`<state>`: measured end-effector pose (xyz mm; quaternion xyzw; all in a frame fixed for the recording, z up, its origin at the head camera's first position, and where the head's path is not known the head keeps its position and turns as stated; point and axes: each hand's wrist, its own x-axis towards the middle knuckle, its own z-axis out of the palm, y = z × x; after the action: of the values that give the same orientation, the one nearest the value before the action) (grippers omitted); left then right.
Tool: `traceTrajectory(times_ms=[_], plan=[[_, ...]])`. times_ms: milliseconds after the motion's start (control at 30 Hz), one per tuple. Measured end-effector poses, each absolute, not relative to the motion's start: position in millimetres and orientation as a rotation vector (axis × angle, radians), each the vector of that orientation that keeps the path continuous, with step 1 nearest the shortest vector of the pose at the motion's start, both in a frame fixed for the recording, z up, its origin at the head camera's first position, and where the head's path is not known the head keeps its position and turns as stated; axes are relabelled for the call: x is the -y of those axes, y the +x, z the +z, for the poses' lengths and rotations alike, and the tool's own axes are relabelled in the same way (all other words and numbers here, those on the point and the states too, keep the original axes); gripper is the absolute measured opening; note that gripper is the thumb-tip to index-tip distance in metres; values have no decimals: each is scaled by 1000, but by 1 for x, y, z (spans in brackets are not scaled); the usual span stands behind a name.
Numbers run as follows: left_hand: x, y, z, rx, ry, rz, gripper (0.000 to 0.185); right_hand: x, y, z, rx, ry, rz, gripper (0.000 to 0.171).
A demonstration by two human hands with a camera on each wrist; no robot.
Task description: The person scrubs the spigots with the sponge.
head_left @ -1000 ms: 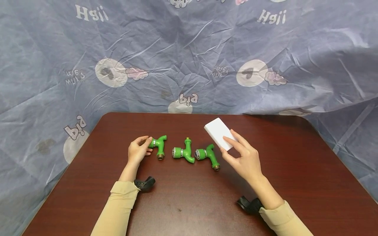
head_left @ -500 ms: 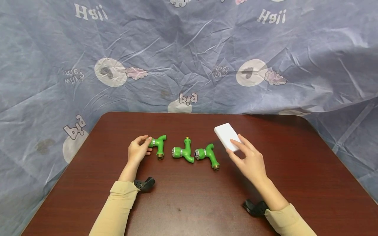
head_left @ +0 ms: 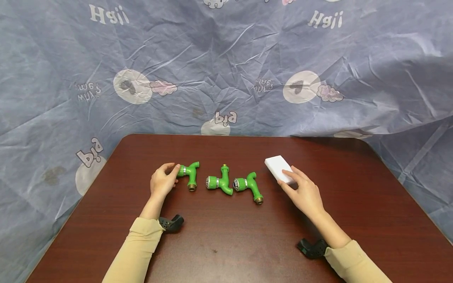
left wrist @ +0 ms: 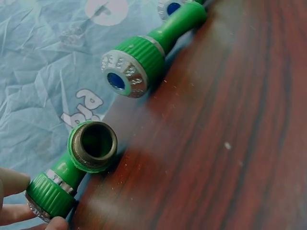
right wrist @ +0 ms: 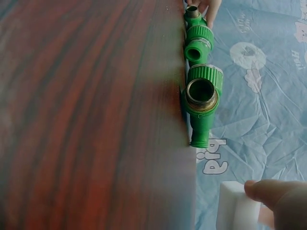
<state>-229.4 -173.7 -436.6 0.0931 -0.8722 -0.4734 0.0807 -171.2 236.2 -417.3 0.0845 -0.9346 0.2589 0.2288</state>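
Three green taps with ribbed knobs and threaded brass ends lie in a row on the table: a left tap (head_left: 192,173), a middle tap (head_left: 223,181) and a right tap (head_left: 251,186). My left hand (head_left: 162,180) has its fingertips around the knob of the left tap. In the left wrist view, its fingertips (left wrist: 14,181) meet the edge of that knob (left wrist: 49,195). Right of the taps, my right hand (head_left: 305,192) pinches a white rectangular block (head_left: 277,168) between thumb and fingers. The right wrist view shows the thumb (right wrist: 266,190) on the block's edge.
The dark red wooden table (head_left: 226,243) has a rounded far edge, with a printed blue-grey cloth (head_left: 226,70) hanging behind it. Each wrist wears a black strap device (head_left: 171,223). Table surface lies in front of the taps.
My right hand has moved right and toward me with the white block, which now sits lower. The left hand has shifted slightly left, while the taps have stayed where they were.
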Motion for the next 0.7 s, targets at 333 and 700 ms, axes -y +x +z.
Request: traceTrajectory(times_ms=[333,700], plan=[[174,-228,-428,2694,169,-957,46,-241,-176,-425,2705,209,717,42],[166,-223,-406,2680,-77,-774,42,-240,-177,-417,2915,190,580,66]])
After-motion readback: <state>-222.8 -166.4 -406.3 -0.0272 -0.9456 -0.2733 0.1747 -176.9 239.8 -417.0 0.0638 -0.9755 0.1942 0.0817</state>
